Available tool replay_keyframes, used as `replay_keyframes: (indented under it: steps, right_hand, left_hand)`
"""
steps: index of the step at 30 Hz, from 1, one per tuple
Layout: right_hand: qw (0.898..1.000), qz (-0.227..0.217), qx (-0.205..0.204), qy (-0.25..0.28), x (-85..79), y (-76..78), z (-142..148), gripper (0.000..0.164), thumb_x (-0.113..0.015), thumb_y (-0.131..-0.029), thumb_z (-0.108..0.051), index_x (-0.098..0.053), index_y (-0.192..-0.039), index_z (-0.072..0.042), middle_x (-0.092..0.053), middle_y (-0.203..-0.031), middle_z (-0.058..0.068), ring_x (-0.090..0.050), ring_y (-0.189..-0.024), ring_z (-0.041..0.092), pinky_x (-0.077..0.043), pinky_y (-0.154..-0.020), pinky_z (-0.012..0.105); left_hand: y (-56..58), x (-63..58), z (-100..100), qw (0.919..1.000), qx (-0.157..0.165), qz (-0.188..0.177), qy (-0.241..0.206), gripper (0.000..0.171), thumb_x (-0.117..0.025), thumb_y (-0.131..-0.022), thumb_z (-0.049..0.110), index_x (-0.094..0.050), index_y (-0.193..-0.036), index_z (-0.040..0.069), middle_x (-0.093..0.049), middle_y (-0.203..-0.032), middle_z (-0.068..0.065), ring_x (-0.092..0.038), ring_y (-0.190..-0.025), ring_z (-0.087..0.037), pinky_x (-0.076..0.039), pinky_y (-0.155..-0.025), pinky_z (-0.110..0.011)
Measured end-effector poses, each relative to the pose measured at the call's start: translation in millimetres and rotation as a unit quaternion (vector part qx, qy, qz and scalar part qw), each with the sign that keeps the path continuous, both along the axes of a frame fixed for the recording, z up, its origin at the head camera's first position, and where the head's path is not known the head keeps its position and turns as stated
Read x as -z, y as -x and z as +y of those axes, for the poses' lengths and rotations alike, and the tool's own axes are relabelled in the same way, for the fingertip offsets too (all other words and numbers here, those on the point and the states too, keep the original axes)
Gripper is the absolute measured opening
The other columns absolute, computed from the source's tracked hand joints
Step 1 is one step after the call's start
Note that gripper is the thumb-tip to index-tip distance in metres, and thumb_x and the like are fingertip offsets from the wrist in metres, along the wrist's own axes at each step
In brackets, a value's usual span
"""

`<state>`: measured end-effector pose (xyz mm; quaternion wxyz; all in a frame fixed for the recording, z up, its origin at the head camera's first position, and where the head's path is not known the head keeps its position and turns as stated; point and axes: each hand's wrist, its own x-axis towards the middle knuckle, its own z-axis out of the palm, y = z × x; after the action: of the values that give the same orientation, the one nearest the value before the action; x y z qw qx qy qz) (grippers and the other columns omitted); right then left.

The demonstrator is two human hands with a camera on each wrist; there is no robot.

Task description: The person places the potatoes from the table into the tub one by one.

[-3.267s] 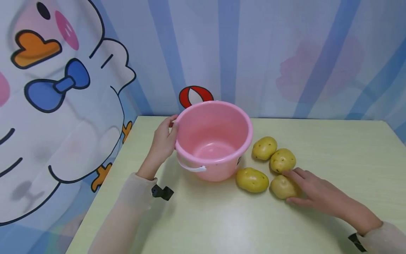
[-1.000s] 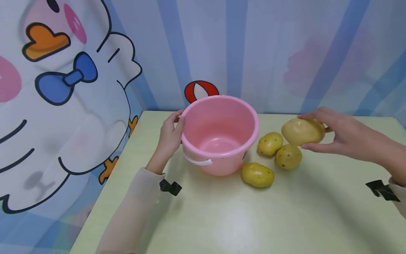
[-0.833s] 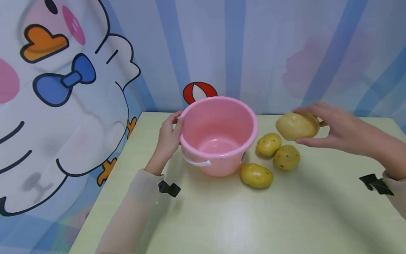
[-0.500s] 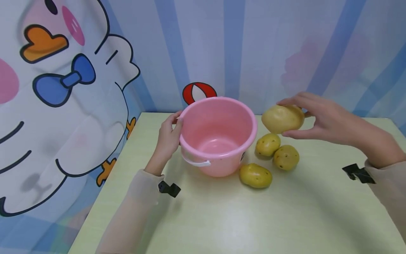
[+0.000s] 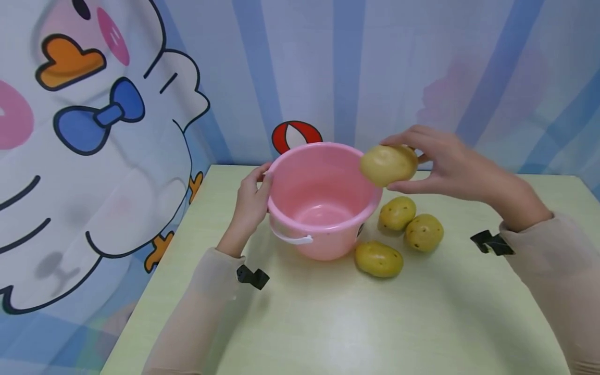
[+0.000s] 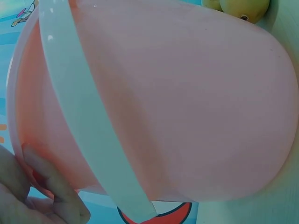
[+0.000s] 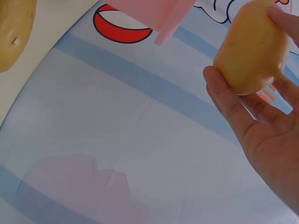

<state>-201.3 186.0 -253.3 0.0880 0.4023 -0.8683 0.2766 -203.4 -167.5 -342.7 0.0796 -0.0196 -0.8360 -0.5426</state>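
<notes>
A pink bucket (image 5: pixel 323 242) stands upright on the table, its white handle (image 6: pixel 93 121) hanging down the near side. My left hand (image 5: pixel 253 200) grips the bucket's rim on the left; in the left wrist view its curled fingers (image 6: pixel 53 179) show at that rim. My right hand (image 5: pixel 450 164) holds a yellow potato (image 5: pixel 389 165) between thumb and fingers, raised at the bucket's right rim. In the right wrist view the same potato (image 7: pixel 252 49) sits against the fingertips. Nothing lies on the visible bucket floor.
Three more potatoes lie on the table right of the bucket: one in front (image 5: pixel 378 259), one behind (image 5: pixel 397 212) and one farther right (image 5: pixel 424 233). A printed cloth backdrop (image 5: pixel 398 62) rises behind the pale table (image 5: pixel 328 323) and at the left.
My right hand has picked the potato off the table, lifted it and carried it left to the bucket's rim. The left hand has kept its grip on the bucket.
</notes>
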Motion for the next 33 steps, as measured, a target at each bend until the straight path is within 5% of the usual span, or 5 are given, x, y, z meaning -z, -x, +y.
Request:
replay_keyframes:
  steps: [16,33]
  right_hand:
    - [0.999,-0.034,-0.030,0.010,9.1,4.7,-26,0.061,-0.084,-0.082,-0.022,-0.058,-0.137,-0.017,-0.056,-0.127,0.003,-0.055,-0.107,0.020,-0.056,-0.083,0.048]
    - [0.998,0.001,-0.056,0.031,19.2,12.0,-33,0.059,-0.084,-0.081,-0.016,-0.058,-0.134,-0.010,-0.057,-0.125,0.003,-0.055,-0.105,0.017,-0.057,-0.078,0.038]
  left_hand:
    - [2.6,1.4,4,1.0000,0.002,0.003,0.008,0.043,-0.044,-0.108,0.026,-0.049,-0.146,0.007,-0.055,-0.120,-0.015,-0.062,-0.088,-0.030,-0.058,-0.066,-0.029]
    - [1.3,1.3,0,0.9999,0.005,0.012,0.001,0.042,-0.043,-0.108,0.026,-0.049,-0.146,0.008,-0.055,-0.119,-0.015,-0.062,-0.088,-0.027,-0.058,-0.063,-0.027]
